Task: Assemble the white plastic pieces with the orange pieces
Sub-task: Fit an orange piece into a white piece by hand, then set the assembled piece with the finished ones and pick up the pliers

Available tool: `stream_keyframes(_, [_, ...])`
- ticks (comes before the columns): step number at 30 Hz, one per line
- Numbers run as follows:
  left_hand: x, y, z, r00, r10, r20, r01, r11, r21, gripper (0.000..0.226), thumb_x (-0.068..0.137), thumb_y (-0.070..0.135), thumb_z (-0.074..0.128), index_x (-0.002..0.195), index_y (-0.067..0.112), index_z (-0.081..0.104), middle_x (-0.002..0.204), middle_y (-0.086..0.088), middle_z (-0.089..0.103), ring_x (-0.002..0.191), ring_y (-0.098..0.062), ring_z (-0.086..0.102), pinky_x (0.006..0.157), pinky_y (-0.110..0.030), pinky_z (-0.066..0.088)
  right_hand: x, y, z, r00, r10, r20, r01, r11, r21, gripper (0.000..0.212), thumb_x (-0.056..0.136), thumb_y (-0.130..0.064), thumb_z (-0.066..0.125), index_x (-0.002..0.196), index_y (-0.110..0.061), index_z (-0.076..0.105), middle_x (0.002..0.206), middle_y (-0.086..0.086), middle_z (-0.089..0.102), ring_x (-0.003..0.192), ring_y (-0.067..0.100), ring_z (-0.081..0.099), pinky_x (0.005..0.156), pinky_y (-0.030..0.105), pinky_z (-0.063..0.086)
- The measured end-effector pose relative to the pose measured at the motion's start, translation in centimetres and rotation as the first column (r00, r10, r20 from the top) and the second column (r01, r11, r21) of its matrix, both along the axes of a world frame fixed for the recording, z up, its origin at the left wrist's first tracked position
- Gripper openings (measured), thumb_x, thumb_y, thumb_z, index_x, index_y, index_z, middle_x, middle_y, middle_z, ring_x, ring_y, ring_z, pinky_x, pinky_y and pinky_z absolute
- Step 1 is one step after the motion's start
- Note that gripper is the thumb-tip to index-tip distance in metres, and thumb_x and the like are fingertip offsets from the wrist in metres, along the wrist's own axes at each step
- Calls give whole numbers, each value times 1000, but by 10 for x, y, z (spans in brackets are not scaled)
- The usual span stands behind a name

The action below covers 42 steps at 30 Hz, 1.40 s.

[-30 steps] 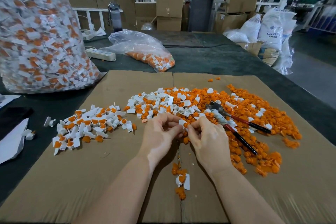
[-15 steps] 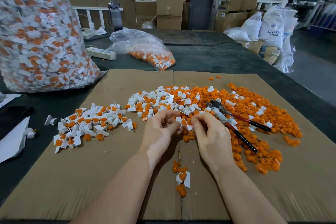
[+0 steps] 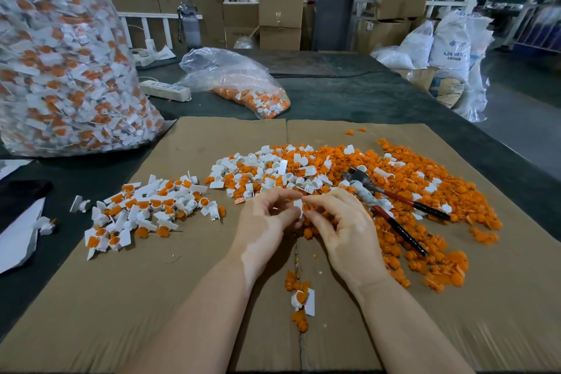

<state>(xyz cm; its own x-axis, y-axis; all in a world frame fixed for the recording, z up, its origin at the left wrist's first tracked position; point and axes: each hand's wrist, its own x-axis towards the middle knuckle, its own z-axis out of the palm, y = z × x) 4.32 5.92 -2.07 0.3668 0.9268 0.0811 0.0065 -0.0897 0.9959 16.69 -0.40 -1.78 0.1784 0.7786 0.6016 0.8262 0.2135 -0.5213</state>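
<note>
My left hand and my right hand meet over the cardboard sheet, fingertips together around a small white plastic piece. An orange piece shows just under it, between the fingers. Behind the hands lies a mixed heap of loose white pieces and orange pieces. A pile of joined white-and-orange pieces lies to the left. One joined piece and a few orange pieces lie between my forearms.
Red-handled pliers lie on the orange heap to the right of my hands. A big clear bag of joined pieces stands at the far left, a smaller bag and a power strip behind the cardboard. Boxes and sacks stand beyond.
Both hands have shifted slightly away from me toward the heap. The white piece is now more upright between the fingertips, with the right fingers closed over it.
</note>
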Motion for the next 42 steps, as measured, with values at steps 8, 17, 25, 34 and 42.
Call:
stream_keyframes(8, [1, 0, 0, 1000, 6, 6, -6, 1000, 30, 19, 85, 6, 65, 96, 21, 69, 73, 0, 67, 69, -11, 67, 64, -15, 52, 0, 0, 1, 1000, 1, 20, -1, 1000, -11, 19, 86, -11, 64, 104, -11, 70, 90, 0, 62, 90, 11, 54, 82, 15, 43])
stream_keyframes(17, [1, -2, 4, 999, 15, -28, -11, 993, 118, 10, 86, 13, 65, 93, 19, 68, 76, -5, 67, 65, -8, 64, 63, -14, 51, -1, 1, 0, 996, -31, 85, 30, 999, 19, 20, 85, -13, 66, 105, -12, 70, 91, 1, 64, 90, 16, 58, 84, 23, 44])
stream_keyframes(25, [2, 0, 4, 999, 30, 10, -31, 998, 55, 10, 86, 8, 64, 94, 13, 66, 71, -3, 64, 60, -3, 61, 62, -12, 50, 33, 3, 20, 831, -522, 193, 556, 759, -338, 44, 95, -41, 43, 131, -17, 49, 133, 4, 50, 124, 21, 42, 104, 43, 26])
stream_keyframes(34, [5, 6, 3, 994, 64, 91, -58, 996, -61, 15, 86, 5, 63, 100, 9, 66, 76, -7, 65, 64, -6, 62, 64, -16, 51, 72, 13, 38, 795, -496, 349, 570, 411, -712, 58, 81, -62, 52, 120, -19, 49, 139, 11, 37, 132, 32, 27, 108, 57, 16])
stream_keyframes(42, [6, 12, 3, 959, 104, 262, -41, 971, -235, 12, 85, 2, 64, 97, 4, 64, 75, -10, 65, 64, -15, 60, 75, -31, 54, 47, -1, 55, 858, -390, 334, 511, 713, -480, 32, 91, -49, 43, 88, -17, 42, 85, -1, 54, 74, 14, 50, 61, 29, 38])
